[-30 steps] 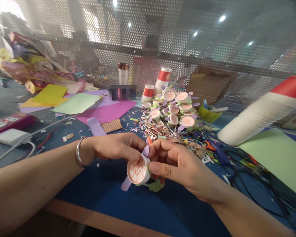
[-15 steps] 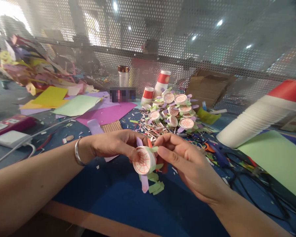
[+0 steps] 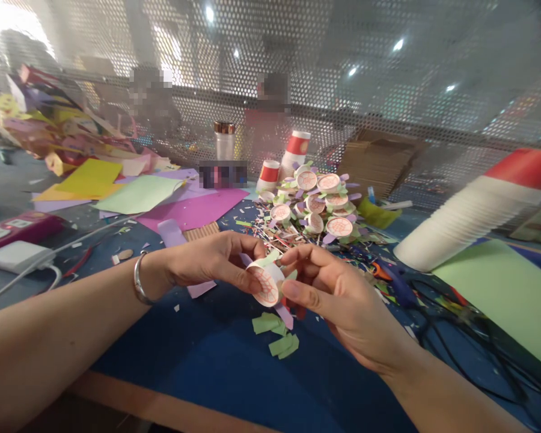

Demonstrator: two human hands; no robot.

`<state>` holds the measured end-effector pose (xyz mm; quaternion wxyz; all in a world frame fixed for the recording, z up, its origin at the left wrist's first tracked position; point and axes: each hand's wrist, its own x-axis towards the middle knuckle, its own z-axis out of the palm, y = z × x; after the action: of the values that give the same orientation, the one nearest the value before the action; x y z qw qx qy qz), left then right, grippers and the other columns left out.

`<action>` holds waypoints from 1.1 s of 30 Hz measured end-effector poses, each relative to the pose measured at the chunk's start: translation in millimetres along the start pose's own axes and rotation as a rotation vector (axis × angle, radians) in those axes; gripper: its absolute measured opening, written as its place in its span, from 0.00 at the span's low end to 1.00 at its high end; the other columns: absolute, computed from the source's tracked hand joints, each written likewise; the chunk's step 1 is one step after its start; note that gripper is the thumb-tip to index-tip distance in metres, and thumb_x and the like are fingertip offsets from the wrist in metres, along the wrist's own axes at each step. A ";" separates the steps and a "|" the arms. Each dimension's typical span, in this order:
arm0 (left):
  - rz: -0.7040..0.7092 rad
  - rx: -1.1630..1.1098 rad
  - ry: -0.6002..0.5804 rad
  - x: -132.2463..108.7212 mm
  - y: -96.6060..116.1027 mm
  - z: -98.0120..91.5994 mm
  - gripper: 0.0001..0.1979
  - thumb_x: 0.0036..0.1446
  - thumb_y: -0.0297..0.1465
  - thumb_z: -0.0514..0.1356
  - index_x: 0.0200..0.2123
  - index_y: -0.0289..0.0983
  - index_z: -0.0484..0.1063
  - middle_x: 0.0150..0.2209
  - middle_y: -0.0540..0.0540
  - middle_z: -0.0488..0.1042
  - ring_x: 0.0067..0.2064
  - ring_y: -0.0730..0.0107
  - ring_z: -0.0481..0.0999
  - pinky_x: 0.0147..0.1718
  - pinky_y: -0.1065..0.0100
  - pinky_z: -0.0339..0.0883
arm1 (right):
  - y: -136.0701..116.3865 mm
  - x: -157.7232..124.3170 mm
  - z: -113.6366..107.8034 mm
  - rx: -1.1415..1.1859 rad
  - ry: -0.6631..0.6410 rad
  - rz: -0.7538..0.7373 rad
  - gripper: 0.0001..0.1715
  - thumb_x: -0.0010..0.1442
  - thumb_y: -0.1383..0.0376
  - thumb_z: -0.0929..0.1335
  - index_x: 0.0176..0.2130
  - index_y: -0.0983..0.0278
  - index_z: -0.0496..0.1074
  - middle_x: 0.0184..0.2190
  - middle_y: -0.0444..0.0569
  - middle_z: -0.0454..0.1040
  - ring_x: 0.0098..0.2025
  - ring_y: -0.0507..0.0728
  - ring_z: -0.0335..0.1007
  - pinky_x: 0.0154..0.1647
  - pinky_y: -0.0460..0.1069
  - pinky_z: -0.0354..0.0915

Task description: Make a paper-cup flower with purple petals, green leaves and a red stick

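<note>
Between thumb and fingers, my left hand (image 3: 228,261) grips a small white paper disc piece (image 3: 265,285) with red web-like lines on its face. Purple and green paper strips stick out from its side. My right hand (image 3: 324,285) is at the piece's right side, its thumb and fingertips bent together at a green strip (image 3: 291,276); something red shows partly behind the fingers. Below, loose green paper strips (image 3: 284,345) lie on the blue table (image 3: 198,373). A pile of similar pieces (image 3: 315,204) rests on paper scraps beyond my hands.
Stacked paper cups (image 3: 469,210) lean at the right above a green sheet (image 3: 500,294) and black cables (image 3: 451,355). Orange-handled scissors (image 3: 388,273) lie nearby. Coloured sheets (image 3: 193,207), a power strip (image 3: 18,231) and a white charger (image 3: 18,255) are on the left.
The disc piece has turned in my left hand and tilted, its lower purple strip swinging right. A green strip now shows at its top. My right fingers have shifted slightly lower along its side.
</note>
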<state>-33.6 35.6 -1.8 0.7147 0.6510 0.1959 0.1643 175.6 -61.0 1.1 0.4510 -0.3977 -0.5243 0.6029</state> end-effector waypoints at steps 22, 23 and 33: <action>0.090 0.291 0.006 -6.6 3.8 3.5 0.18 0.51 0.37 0.72 0.33 0.36 0.66 0.31 0.51 0.73 0.33 0.75 0.73 0.32 0.73 0.64 | 0.3 1.2 -5.1 -0.023 -0.130 0.034 0.10 0.61 0.61 0.74 0.36 0.64 0.72 0.31 0.43 0.73 0.31 0.49 0.66 0.32 0.45 0.62; 0.084 0.283 -0.021 -7.9 6.1 3.0 0.17 0.51 0.36 0.72 0.35 0.36 0.68 0.32 0.51 0.73 0.33 0.75 0.72 0.32 0.73 0.65 | -0.1 0.7 -5.2 -0.022 -0.151 0.053 0.11 0.62 0.61 0.74 0.36 0.64 0.72 0.31 0.43 0.72 0.31 0.49 0.65 0.32 0.45 0.62; 0.094 0.191 -0.012 -7.3 14.1 3.1 0.09 0.61 0.32 0.63 0.30 0.34 0.75 0.27 0.52 0.72 0.30 0.77 0.66 0.32 0.74 0.61 | 4.0 -0.2 -9.3 -0.056 -0.201 0.120 0.13 0.60 0.60 0.76 0.37 0.65 0.72 0.30 0.42 0.69 0.30 0.47 0.61 0.31 0.43 0.57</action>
<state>-38.1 30.8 13.0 0.6419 0.7257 0.1759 0.1744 183.9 -58.8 -4.1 0.3482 -0.3782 -0.5589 0.6507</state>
